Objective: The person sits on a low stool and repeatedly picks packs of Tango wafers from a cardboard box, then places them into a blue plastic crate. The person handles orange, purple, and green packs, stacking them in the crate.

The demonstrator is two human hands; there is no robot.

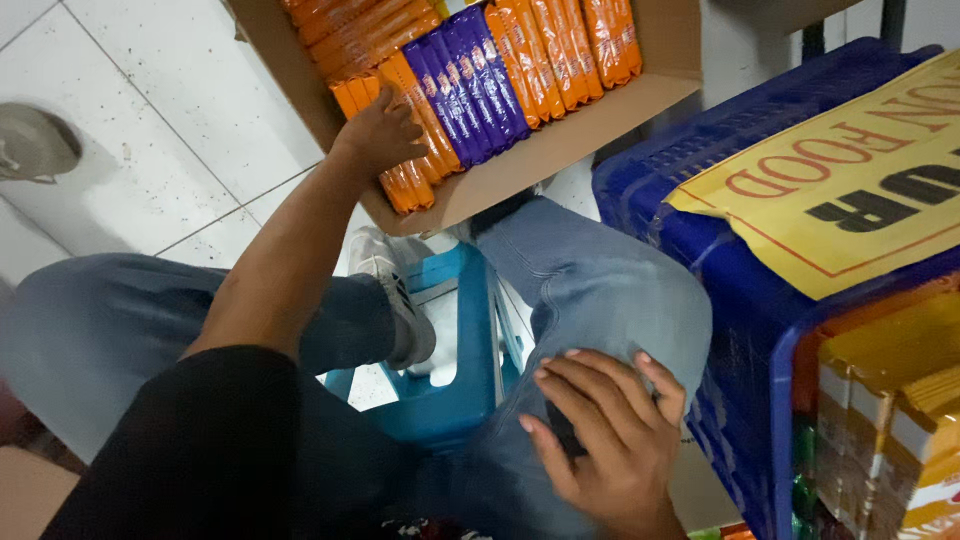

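Head view, 1 frame.

Item 1: box (560,140), open cardboard, tilted, resting against our knee above the blue stool (450,400). It holds upright rows of orange packs (560,45) with 1 band of purple packs (470,85) between them.

Item 2: left hand (385,135), arm stretched forward into the box's near corner. Its fingers (405,115) are curled loosely over the tops of the end orange packs (405,185). They press on the packs, but we cannot tell whether any pack is actually gripped.

Item 3: right hand (605,440), laid on our right thigh over the jeans (600,290). Its fingers are spread and partly bent over a dark flat object (565,430), mostly hidden. We judge it held against the leg, not lifted.

Item 4: crate (680,200), blue plastic, just right of the knee, with a yellow printed sheet (840,190) across its top and yellow cartons (900,440) stacked inside.

Item 5: floor (150,150), white tiles, and a grey object (35,145) at the left edge.

Handling note: in our judgement the corner packs stand looser than the rest. We would pinch 1 pack near its top between thumb and fingers, draw it straight up, and keep the box braced on the knee so the rows do not slide.
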